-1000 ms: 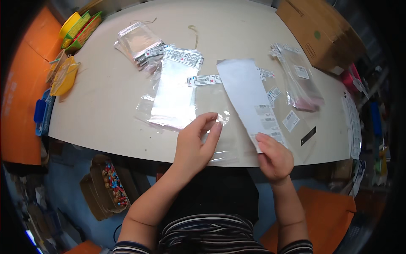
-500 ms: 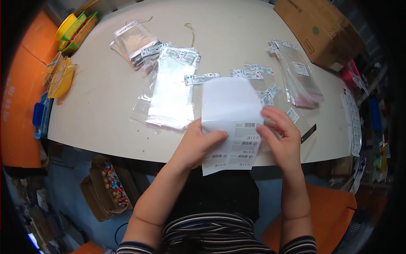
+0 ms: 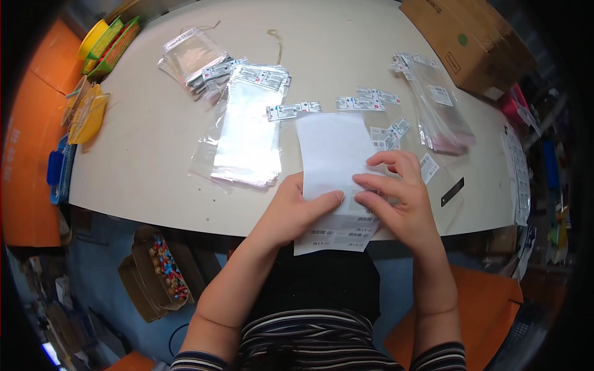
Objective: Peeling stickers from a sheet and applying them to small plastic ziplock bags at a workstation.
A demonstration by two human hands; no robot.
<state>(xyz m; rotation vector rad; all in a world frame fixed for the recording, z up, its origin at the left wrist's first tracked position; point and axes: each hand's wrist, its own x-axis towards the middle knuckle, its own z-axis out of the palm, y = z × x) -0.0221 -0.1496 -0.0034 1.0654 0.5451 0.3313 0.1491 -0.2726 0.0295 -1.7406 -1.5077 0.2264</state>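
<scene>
A white sheet of sticker labels [image 3: 334,148] hangs over the table's near edge, its upper part bare and its lower part printed with small grey labels. My left hand [image 3: 288,210] grips the sheet by its left side, thumb on top and fingers underneath. Over the sheet's right side is my right hand [image 3: 399,195], thumb and fingertips bent close together at a sticker label [image 3: 360,204]; the fingers partly hide it. Beyond the sheet lie clear plastic bags [image 3: 250,133] with printed header strips, and loose strips [image 3: 291,111] lie near its top edge.
More clear bags [image 3: 439,102] lie at the right, before a cardboard box [image 3: 467,46]. A small black strip [image 3: 452,191] is right of my right hand. Baskets [image 3: 114,49] stand at the far left. Below the table is an open carton [image 3: 145,278] of small colourful pieces.
My right hand has moved left from the sheet's right edge onto its printed part, and its fingers have drawn together at a label. My left hand keeps its grip, shifted slightly right.
</scene>
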